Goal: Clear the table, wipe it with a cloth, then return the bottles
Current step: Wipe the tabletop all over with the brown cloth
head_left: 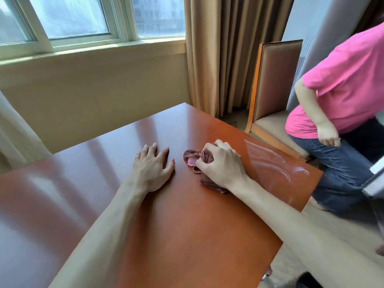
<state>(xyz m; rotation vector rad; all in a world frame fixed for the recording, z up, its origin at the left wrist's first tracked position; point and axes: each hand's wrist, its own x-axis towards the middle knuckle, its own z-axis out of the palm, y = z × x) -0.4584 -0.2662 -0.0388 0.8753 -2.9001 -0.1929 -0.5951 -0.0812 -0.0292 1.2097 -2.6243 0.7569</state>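
Note:
A glossy reddish-brown wooden table (187,225) fills the lower half of the view. My right hand (222,165) presses a bunched brown cloth (192,155) onto the tabletop near its right side, fingers closed over it. Wet streaks (276,161) shine on the wood to the right of the cloth. My left hand (152,165) lies flat on the table just left of the cloth, fingers spread, holding nothing. No bottles are in view.
A person in a pink shirt and jeans (342,96) stands bent over at the table's right side. Behind them a wooden chair (274,88) with a padded seat faces the table. Curtains (228,48) and a window (83,19) line the far wall.

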